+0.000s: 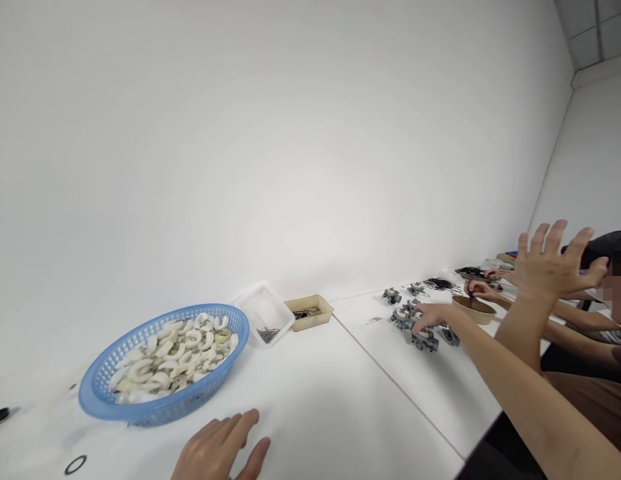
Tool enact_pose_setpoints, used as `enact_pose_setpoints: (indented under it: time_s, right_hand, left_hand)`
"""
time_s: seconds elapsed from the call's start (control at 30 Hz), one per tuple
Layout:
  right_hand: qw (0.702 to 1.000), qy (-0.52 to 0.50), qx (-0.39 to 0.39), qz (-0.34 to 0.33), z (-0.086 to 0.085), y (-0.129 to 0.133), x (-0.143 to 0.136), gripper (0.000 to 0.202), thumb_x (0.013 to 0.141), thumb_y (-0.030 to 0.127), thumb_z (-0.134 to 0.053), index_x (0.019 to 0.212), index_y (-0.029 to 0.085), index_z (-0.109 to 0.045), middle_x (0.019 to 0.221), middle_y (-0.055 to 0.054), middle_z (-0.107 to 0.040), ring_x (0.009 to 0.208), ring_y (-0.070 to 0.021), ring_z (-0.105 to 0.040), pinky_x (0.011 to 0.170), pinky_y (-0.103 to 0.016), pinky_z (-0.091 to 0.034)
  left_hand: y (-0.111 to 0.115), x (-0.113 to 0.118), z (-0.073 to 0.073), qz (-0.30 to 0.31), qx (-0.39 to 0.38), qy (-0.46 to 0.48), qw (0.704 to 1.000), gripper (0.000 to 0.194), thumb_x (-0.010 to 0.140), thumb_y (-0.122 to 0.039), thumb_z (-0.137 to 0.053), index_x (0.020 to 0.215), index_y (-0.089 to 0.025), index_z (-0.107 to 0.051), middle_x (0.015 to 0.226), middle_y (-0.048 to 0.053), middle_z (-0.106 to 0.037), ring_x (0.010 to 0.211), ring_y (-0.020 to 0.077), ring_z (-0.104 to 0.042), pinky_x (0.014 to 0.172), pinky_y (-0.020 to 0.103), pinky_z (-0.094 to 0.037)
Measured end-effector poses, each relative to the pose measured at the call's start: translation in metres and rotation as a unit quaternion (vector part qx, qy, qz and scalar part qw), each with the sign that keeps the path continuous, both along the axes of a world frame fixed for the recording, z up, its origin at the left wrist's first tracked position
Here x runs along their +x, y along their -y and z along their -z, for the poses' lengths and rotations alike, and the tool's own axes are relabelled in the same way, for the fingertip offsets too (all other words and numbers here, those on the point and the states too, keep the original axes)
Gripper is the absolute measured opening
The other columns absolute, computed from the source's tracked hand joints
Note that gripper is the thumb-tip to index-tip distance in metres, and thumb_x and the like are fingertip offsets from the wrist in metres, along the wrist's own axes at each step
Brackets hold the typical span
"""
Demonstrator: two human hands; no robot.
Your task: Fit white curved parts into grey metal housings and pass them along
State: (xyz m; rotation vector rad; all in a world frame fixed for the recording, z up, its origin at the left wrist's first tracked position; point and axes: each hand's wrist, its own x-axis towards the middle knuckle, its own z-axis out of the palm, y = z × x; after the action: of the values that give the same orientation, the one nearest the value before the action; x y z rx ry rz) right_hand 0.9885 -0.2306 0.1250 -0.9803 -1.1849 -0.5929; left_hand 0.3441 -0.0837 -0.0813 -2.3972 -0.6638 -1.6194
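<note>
My left hand [215,448] is low in the picture, over the white table in front of the blue basket, its thumb apart from its fingers and nothing held. My right hand [434,316] reaches in from the right, low over a group of grey metal parts [424,339]. Its thumb and fingers are apart; whether they touch a part I cannot tell. More metal parts [391,296] lie behind it. The blue basket [165,408] holds several white curved pieces [167,353].
Behind are a clear tray [263,303] of thin pins and a yellowish tray [313,323] of small parts. A black ring [75,465] lies front left. At right, a person's raised open hand [545,267] and other people's hands are near a tan bowl [473,312].
</note>
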Motion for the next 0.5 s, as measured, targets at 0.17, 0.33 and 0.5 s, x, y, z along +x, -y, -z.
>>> enact_pose_setpoints:
  time_s: [0.17, 0.33, 0.5]
  right_hand:
    - [0.99, 0.04, -0.059, 0.12, -0.0012, 0.004, -0.001, 0.08, 0.092, 0.066, -0.032, 0.162, 0.046, -0.001, 0.167, 0.015, -0.019, 0.155, -0.0388, -0.016, 0.108, -0.057, -0.04]
    - [0.97, 0.067, -0.119, 0.201, -0.0009, 0.0041, -0.0007, 0.061, 0.091, 0.062, -0.041, 0.144, 0.035, -0.054, 0.161, 0.006, -0.038, 0.156, -0.0398, -0.011, 0.108, -0.056, -0.042]
    - [0.983, 0.042, -0.072, 0.166, 0.0, 0.0024, -0.0009, 0.057, 0.094, 0.056, -0.038, 0.148, 0.038, -0.042, 0.168, 0.014, -0.016, 0.155, -0.0388, -0.018, 0.11, -0.047, -0.046]
  left_hand:
    - [0.0085, 0.0033, 0.0011, 0.002, -0.009, -0.003, 1.0, 0.041, 0.101, -0.058, -0.041, 0.092, -0.026, -0.065, 0.059, -0.008, -0.058, 0.046, 0.0096, -0.058, 0.045, 0.023, -0.045]
    - [0.0098, 0.005, 0.0003, 0.005, -0.015, 0.008, 1.0, 0.04, 0.101, -0.058, -0.041, 0.092, -0.027, -0.066, 0.057, -0.009, -0.057, 0.045, 0.0093, -0.056, 0.044, 0.023, -0.044]
    - [0.0054, 0.0044, -0.0007, 0.004, 0.01, 0.02, 1.0, 0.037, 0.099, -0.058, -0.043, 0.094, -0.029, -0.065, 0.055, -0.009, -0.057, 0.043, 0.0089, -0.057, 0.043, 0.022, -0.045]
